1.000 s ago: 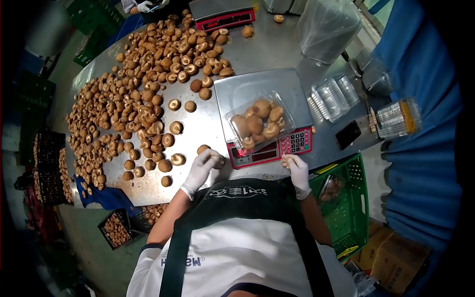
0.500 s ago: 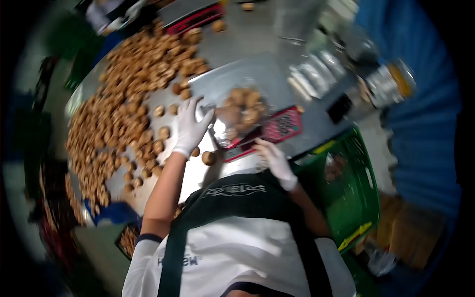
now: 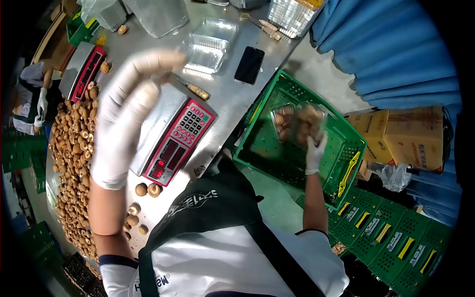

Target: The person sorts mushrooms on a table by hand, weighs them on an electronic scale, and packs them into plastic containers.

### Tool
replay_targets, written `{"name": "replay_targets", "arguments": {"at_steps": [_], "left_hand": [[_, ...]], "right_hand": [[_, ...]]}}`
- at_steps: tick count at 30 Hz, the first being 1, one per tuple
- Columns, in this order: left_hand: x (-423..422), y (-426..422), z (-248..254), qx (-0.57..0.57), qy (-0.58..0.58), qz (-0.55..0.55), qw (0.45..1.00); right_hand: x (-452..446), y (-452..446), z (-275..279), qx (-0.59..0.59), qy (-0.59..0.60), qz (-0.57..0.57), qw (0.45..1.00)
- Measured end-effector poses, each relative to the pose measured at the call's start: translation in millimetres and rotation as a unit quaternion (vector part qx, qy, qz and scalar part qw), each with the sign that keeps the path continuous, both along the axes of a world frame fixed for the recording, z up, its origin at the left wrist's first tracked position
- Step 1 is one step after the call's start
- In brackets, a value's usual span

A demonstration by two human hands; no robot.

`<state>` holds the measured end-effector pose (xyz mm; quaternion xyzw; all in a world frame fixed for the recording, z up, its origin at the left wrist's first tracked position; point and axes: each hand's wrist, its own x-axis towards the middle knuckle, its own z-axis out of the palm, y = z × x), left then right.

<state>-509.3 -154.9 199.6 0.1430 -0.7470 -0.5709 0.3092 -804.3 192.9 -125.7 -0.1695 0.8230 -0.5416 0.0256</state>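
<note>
My gloved left hand [image 3: 123, 114] is raised over the scale [image 3: 180, 141], fingers curved and apart, with nothing between them. Low in the green crate [image 3: 257, 148], my gloved right hand [image 3: 315, 153] grips a clear box of mushrooms [image 3: 309, 123], blurred by motion. Another box of mushrooms [image 3: 283, 121] lies just left of it in the crate. The scale's plate carries no box. A heap of loose mushrooms [image 3: 71, 173] covers the left of the table.
Empty clear boxes [image 3: 208, 47], a phone [image 3: 249, 65] and a wooden-handled tool [image 3: 198, 91] lie on the table [image 3: 225, 94]. A co-worker [image 3: 34, 96] is beyond a second scale [image 3: 81, 72]. Cardboard boxes [image 3: 413, 138] and stacked green crates [image 3: 386, 232] are at right.
The view has turned to the right. The box of mushrooms has gone from the scale into the crate in my right hand. My left hand has risen from beside the scale to above it.
</note>
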Motion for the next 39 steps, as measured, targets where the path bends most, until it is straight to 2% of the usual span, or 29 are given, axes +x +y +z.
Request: {"name": "replay_targets", "arguments": {"at_steps": [2,4,7,9,10,12,13,16,18,20,22,23,26,27,28,29,30,32,33,35,36,39], "left_hand": [[-26.4,-6.2,27.8,-0.046,0.005,-0.104,0.993],[-54.5,-1.6,38.3,-0.088,0.008,-0.22,0.972],[-76.5,8.8,49.0,-0.12,0.017,-0.34,0.933],[-95.0,15.5,47.9,-0.092,0.016,-0.377,0.922],[-102.4,16.3,48.2,-0.08,0.022,-0.39,0.917],[-111.5,26.7,45.3,-0.071,0.034,-0.43,0.899],[-115.1,30.9,43.6,-0.064,0.04,-0.442,0.894],[-124.6,40.3,43.0,-0.046,0.063,-0.478,0.875],[-132.2,48.1,41.6,-0.031,0.079,-0.498,0.863],[-136.2,56.5,38.7,-0.014,0.093,-0.514,0.852],[-137.1,63.1,39.6,-0.002,0.115,-0.526,0.843],[-138.2,66.4,37.7,0.009,0.123,-0.528,0.84],[-138.9,74.0,34.0,0.035,0.149,-0.534,0.832],[-138.8,76.6,33.3,0.039,0.156,-0.536,0.829],[-136.0,78.1,32.1,0.044,0.163,-0.536,0.827],[-133.7,79.4,30.9,0.047,0.17,-0.537,0.825],[-131.7,80.1,30.7,0.054,0.177,-0.536,0.824],[-126.0,84.5,29.9,0.065,0.187,-0.538,0.819],[-123.1,85.9,28.8,0.069,0.19,-0.537,0.819],[-120.6,88.4,26.1,0.079,0.199,-0.541,0.813],[-117.3,90.7,26.7,0.08,0.2,-0.54,0.814],[-109.8,88.7,23.5,0.079,0.206,-0.532,0.818]], "right_hand": [[-32.6,42.3,-23.9,0.039,-0.099,-0.104,0.989],[-47.5,68.9,-46.2,0.182,-0.059,-0.155,0.969],[-89.8,51.0,-102.9,0.157,-0.052,-0.084,0.983],[-33.8,84.4,-103.7,0.229,-0.107,-0.061,0.966],[-26.4,65.2,-102.1,0.252,-0.113,-0.074,0.958],[-19.1,49.7,-66.7,0.257,-0.216,-0.007,0.942],[-16.9,48.9,-69.2,0.275,-0.198,0.014,0.941],[-23.2,53.1,-90.1,0.094,-0.301,-0.031,0.949],[-26.7,37.5,-75.3,-0.022,-0.389,-0.127,0.912],[-29.2,22.3,-67.5,-0.073,-0.414,-0.17,0.891],[-50.9,41.8,-165.0,0.059,-0.334,-0.104,0.935],[-44.5,57.1,-194.2,0.136,-0.297,-0.072,0.942],[-8.2,8.2,-142.5,0.274,-0.164,-0.199,0.926],[-6.0,8.4,-162.6,0.263,-0.209,-0.186,0.923],[18.5,-14.3,-146.1,0.166,-0.28,-0.261,0.909],[26.1,-14.7,-183.7,0.008,-0.38,-0.263,0.887],[31.4,-14.4,-226.3,-0.15,-0.469,-0.256,0.831],[39.4,-55.2,-138.4,-0.252,-0.66,-0.173,0.686],[28.4,-75.8,-124.4,-0.22,-0.67,-0.261,0.659],[5.3,-99.2,-125.8,-0.245,-0.661,-0.278,0.652],[4.5,-112.7,-98.4,-0.256,-0.654,-0.288,0.651],[-24.2,-106.6,-123.1,-0.279,-0.635,-0.298,0.656]]}}
